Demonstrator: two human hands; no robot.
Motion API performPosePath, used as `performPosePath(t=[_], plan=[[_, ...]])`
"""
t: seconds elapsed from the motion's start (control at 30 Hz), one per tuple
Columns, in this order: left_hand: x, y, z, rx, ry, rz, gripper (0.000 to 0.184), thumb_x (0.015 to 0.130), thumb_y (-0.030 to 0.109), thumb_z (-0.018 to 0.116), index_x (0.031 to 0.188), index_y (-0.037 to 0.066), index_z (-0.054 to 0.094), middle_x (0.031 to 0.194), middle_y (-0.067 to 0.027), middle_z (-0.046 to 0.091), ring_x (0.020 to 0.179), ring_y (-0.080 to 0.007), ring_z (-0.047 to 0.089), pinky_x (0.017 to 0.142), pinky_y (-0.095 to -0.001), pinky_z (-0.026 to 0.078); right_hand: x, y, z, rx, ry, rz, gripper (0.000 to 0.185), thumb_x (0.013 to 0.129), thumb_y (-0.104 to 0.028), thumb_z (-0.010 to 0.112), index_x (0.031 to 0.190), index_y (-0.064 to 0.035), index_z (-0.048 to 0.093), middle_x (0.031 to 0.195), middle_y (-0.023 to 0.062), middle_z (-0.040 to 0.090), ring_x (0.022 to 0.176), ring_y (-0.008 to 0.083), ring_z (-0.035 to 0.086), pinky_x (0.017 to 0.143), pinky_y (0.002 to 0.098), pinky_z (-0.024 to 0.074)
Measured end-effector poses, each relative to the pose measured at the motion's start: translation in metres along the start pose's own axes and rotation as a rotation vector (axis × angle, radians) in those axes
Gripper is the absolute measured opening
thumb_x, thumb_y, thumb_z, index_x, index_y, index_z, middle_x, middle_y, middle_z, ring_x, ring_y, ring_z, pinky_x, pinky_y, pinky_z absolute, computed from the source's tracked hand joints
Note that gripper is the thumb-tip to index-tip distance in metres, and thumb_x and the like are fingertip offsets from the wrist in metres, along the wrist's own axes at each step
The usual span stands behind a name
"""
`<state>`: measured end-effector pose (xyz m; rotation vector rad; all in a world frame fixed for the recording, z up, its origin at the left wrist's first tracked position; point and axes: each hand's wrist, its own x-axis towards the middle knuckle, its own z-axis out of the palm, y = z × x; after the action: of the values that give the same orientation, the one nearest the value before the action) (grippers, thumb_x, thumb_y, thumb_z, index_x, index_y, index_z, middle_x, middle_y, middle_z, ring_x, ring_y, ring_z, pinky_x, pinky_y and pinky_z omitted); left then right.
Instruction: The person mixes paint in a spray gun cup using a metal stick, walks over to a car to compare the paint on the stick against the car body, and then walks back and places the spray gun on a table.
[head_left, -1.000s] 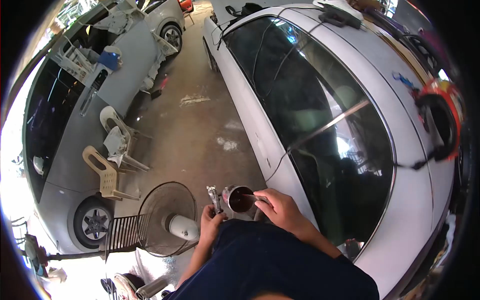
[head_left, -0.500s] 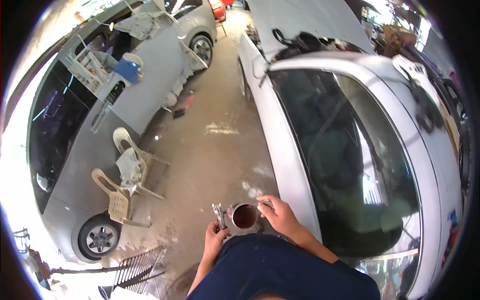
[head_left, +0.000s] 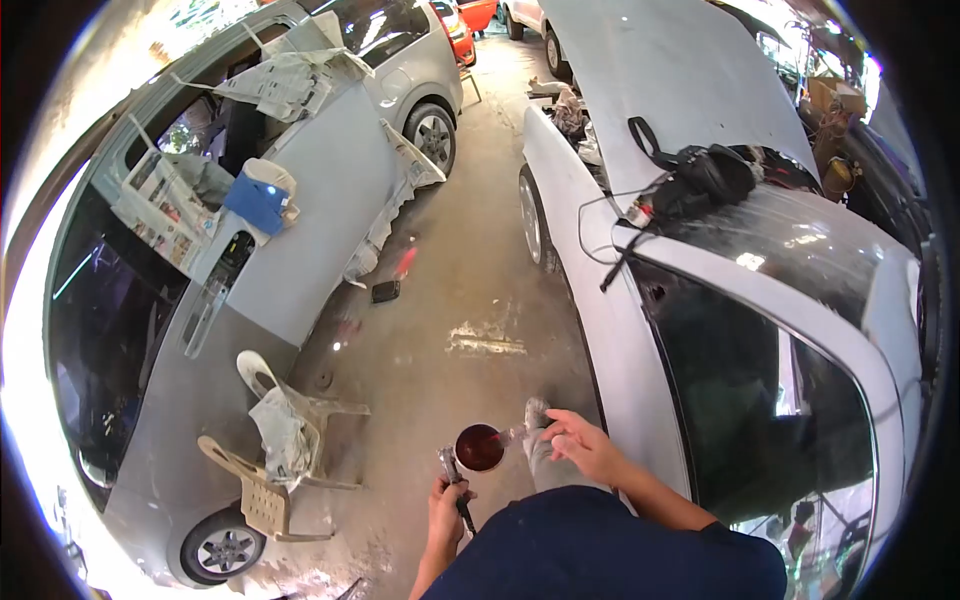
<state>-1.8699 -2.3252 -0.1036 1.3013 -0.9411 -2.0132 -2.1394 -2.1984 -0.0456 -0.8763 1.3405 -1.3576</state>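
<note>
Your left hand grips a spray gun beside an open cup of dark red liquid. Your right hand is near a stirrer reaching into it; your grip is unclear. Right, a white car; left, a grey vehicle.

Pale chairs on brown floor
</note>
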Motion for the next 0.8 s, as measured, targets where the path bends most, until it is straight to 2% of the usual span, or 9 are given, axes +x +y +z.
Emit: performPosePath(t=[0.13, 0.17, 0.27, 0.3, 0.4, 0.5, 0.6, 0.73, 0.8], plan=[[0.118, 0.061, 0.053, -0.023, 0.029, 0.039, 0.022, 0.082, 0.007, 0.064, 0.101, 0.000, 0.055, 0.089, -0.0076, 0.058, 0.074, -0.0203, 0.060, 0.074, -0.0348, 0.053, 0.125, -0.021, -0.069, -0.062, 0.091, 0.162, 0.045, 0.104, -0.022, 0.051, 0.140, 0.0043, 0.045, 0.112, 0.0094, 0.062, 0.089, 0.0123, 0.060, 0.084, 0.0290, 0.0510], [0.142, 0.078, 0.063, -0.018, 0.056, 0.045, 0.022, 0.082, 0.007, 0.064, 0.101, 0.000, 0.056, 0.089, -0.0077, 0.058, 0.074, -0.0203, 0.060, 0.074, -0.0350, 0.053, 0.158, -0.031, -0.081, -0.217, 0.115, 0.202, 0.044, 0.103, -0.029, 0.051, 0.133, 0.0027, 0.053, 0.109, 0.0132, 0.065, 0.092, 0.0207, 0.065, 0.085, 0.0345, 0.0518], [0.224, 0.130, 0.085, -0.011, 0.103, 0.085, 0.021, 0.081, 0.007, 0.065, 0.099, 0.000, 0.057, 0.088, -0.0081, 0.059, 0.073, -0.0207, 0.061, 0.073, -0.0350, 0.053, 0.267, -0.017, -0.130, -0.841, 0.024, -0.002, 0.046, 0.100, -0.036, 0.052, 0.127, 0.0012, 0.057, 0.112, 0.0199, 0.066, 0.098, 0.0333, 0.067, 0.086, 0.0434, 0.0518], [0.248, 0.146, 0.093, -0.012, 0.122, 0.095, 0.020, 0.081, 0.007, 0.065, 0.099, 0.000, 0.057, 0.088, -0.0081, 0.059, 0.073, -0.0208, 0.061, 0.073, -0.0350, 0.053, 0.305, -0.018, -0.139, -0.972, -0.079, 0.116, 0.044, 0.097, -0.039, 0.053, 0.117, -0.0006, 0.061, 0.117, 0.0237, 0.064, 0.104, 0.0402, 0.064, 0.087, 0.0497, 0.0507], [0.328, 0.194, 0.117, -0.008, 0.177, 0.119, 0.018, 0.081, 0.007, 0.064, 0.097, 0.001, 0.057, 0.087, -0.0083, 0.059, 0.072, -0.0211, 0.061, 0.072, -0.0352, 0.053, 0.412, -0.008, -0.160, -1.212, -0.344, 0.136, 0.037, 0.096, -0.034, 0.055, 0.110, -0.0012, 0.063, 0.111, 0.0219, 0.066, 0.100, 0.0391, 0.066, 0.083, 0.0506, 0.0517], [0.426, 0.231, 0.135, 0.000, 0.196, 0.134, 0.017, 0.081, 0.007, 0.064, 0.095, 0.002, 0.056, 0.086, -0.0078, 0.059, 0.071, -0.0207, 0.061, 0.071, -0.0347, 0.052, 0.512, -0.016, -0.184, -1.190, -0.435, 0.173, 0.030, 0.093, -0.029, 0.057, 0.105, -0.0033, 0.065, 0.104, 0.0198, 0.067, 0.097, 0.0394, 0.067, 0.081, 0.0509, 0.0528], [0.532, 0.274, 0.153, -0.051, 0.152, 0.165, 0.018, 0.080, 0.007, 0.064, 0.095, 0.002, 0.056, 0.086, -0.0075, 0.058, 0.071, -0.0200, 0.060, 0.070, -0.0342, 0.052, 0.592, 0.003, -0.230, -1.394, -0.337, 0.028, 0.023, 0.089, -0.023, 0.058, 0.100, -0.0047, 0.067, 0.100, 0.0167, 0.068, 0.094, 0.0365, 0.069, 0.077, 0.0508, 0.0540], [0.672, 0.348, 0.193, 0.079, 0.082, 0.173, 0.020, 0.081, 0.007, 0.066, 0.096, 0.001, 0.054, 0.086, -0.0078, 0.057, 0.073, -0.0191, 0.060, 0.070, -0.0336, 0.051, 0.657, -0.016, -0.261, -1.613, -0.545, 0.159, 0.017, 0.086, -0.018, 0.060, 0.090, -0.0076, 0.072, 0.092, 0.0112, 0.070, 0.092, 0.0301, 0.070, 0.073, 0.0457, 0.0526], [0.768, 0.406, 0.240, 0.151, 0.005, 0.128, 0.022, 0.081, 0.008, 0.066, 0.097, 0.000, 0.054, 0.086, -0.0079, 0.057, 0.074, -0.0186, 0.060, 0.071, -0.0331, 0.052, 0.697, -0.076, -0.288, -1.810, -0.634, 0.200, 0.018, 0.086, -0.021, 0.062, 0.092, -0.0096, 0.074, 0.092, 0.0099, 0.071, 0.094, 0.0308, 0.070, 0.074, 0.0432, 0.0509]])
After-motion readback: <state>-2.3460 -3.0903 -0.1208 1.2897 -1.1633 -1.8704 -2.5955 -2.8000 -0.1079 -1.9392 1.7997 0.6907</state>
